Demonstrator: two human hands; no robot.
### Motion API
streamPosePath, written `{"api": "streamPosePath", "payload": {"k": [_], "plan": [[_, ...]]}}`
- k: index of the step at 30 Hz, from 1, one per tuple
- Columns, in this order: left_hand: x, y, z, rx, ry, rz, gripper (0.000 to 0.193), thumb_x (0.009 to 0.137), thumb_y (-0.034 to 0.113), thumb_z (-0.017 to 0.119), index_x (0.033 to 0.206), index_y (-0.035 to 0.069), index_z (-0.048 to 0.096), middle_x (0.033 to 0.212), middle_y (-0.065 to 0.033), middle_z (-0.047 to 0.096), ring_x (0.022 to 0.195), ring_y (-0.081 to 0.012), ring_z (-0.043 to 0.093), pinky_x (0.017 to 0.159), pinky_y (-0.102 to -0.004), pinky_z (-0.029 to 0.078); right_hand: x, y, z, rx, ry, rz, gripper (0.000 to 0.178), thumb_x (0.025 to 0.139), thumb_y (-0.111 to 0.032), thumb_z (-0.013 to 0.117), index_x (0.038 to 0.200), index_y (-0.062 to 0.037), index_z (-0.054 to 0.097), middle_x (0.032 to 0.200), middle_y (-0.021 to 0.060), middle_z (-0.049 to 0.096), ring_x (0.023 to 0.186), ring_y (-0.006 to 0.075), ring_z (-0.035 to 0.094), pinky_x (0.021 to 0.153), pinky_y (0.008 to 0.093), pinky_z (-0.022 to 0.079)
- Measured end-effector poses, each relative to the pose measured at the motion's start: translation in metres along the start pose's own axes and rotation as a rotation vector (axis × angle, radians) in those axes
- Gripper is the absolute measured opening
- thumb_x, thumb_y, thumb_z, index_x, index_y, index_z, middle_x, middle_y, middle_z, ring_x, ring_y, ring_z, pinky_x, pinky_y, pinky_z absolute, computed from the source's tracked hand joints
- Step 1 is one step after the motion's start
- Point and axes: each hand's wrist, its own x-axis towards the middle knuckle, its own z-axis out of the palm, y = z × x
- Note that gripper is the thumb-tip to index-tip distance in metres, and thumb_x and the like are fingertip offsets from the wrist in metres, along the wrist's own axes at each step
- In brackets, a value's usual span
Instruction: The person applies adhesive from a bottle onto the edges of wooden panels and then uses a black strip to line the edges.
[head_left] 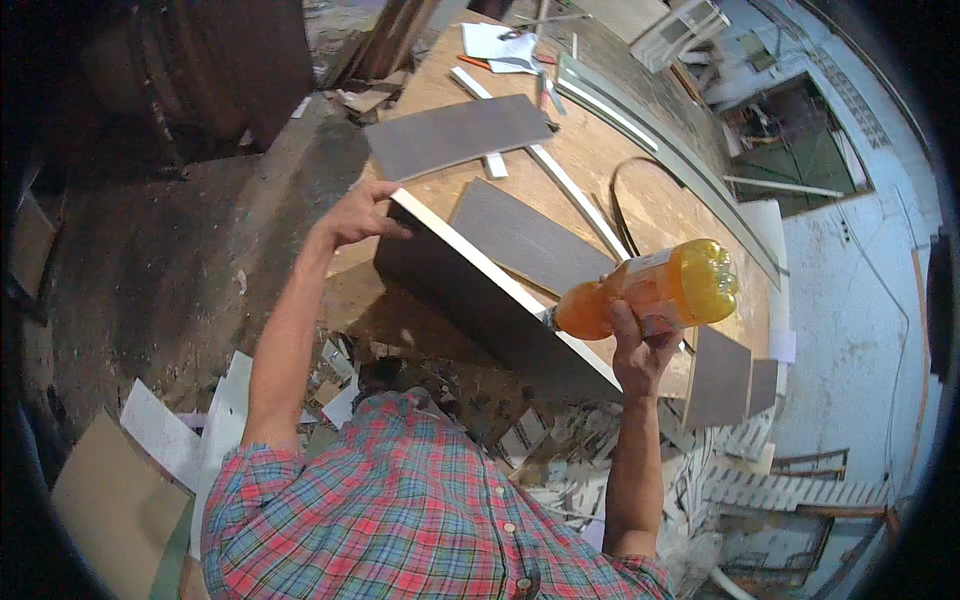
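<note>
Head view: left hand [357,215] stretched out w/ arm nearly straight, fingers curled over the far top corner of a dark panel [480,300] w/ pale edge strip, steadying it on edge against the plywood workbench [620,200], while right hand [640,345], forearm raised upright, is wrapped round a plastic bottle [650,292] tipped on its side, neck end pointing left & meeting the panel's upper edge. Bottle holds amber-orange liquid, filling most of it; can't tell if it's capped. Two grey boards [455,135] lie flat on the bench beyond, thin white strips [580,200] btw them, offcuts [560,450] piled on the floor below.
</note>
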Motion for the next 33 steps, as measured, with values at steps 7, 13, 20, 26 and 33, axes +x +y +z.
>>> {"api": "streamPosePath", "payload": {"k": [7, 13, 20, 26, 33], "plan": [[0.002, 0.004, 0.0, 0.013, 0.013, -0.049, 0.039, 0.061, -0.002, 0.081, 0.097, 0.005, 0.07, 0.089, 0.0029, 0.067, 0.088, -0.0093, 0.057, 0.087, -0.0294, 0.045, -0.028, -0.005, -0.064, -0.115, 0.137, 0.101, 0.042, 0.074, -0.009, 0.08, 0.11, -0.0018, 0.06, 0.105, 0.0067, 0.065, 0.098, 0.0176, 0.064, 0.087, 0.0341, 0.051], [0.007, -0.016, -0.003, 0.0, 0.046, -0.024, 0.04, 0.062, -0.007, 0.078, 0.099, 0.002, 0.068, 0.086, 0.0025, 0.065, 0.085, -0.0094, 0.058, 0.079, -0.0289, 0.05, -0.049, -0.002, -0.108, -0.149, 0.277, 0.117, 0.037, 0.076, -0.013, 0.079, 0.107, -0.0024, 0.062, 0.103, 0.0052, 0.065, 0.095, 0.0154, 0.063, 0.085, 0.0325, 0.051], [0.01, -0.012, -0.002, -0.111, 0.007, -0.089, 0.043, 0.061, -0.011, 0.078, 0.1, 0.002, 0.068, 0.089, 0.0009, 0.067, 0.085, -0.0099, 0.062, 0.075, -0.028, 0.055, -0.068, -0.009, -0.148, -0.284, 0.302, 0.165, 0.046, 0.082, -0.013, 0.072, 0.122, -0.001, 0.052, 0.112, 0.0084, 0.062, 0.103, 0.0181, 0.059, 0.09, 0.0327, 0.047], [0.011, -0.013, -0.005, -0.128, -0.032, -0.037, 0.043, 0.061, -0.012, 0.075, 0.101, 0.002, 0.067, 0.089, 0.0007, 0.067, 0.086, -0.0101, 0.063, 0.074, -0.029, 0.057, -0.067, -0.01, -0.161, -0.334, 0.378, 0.045, 0.034, 0.077, -0.008, 0.077, 0.108, -0.0018, 0.063, 0.105, 0.0057, 0.066, 0.097, 0.0157, 0.063, 0.086, 0.032, 0.051], [0.012, -0.019, -0.006, -0.111, -0.011, -0.029, 0.042, 0.062, -0.009, 0.076, 0.102, 0.003, 0.068, 0.09, 0.0009, 0.067, 0.087, -0.0104, 0.062, 0.079, -0.0288, 0.053, -0.061, -0.006, -0.134, -0.271, 0.296, 0.072, 0.036, 0.075, -0.005, 0.079, 0.108, -0.0024, 0.063, 0.106, 0.0062, 0.067, 0.099, 0.0155, 0.064, 0.086, 0.0321, 0.051]]}}
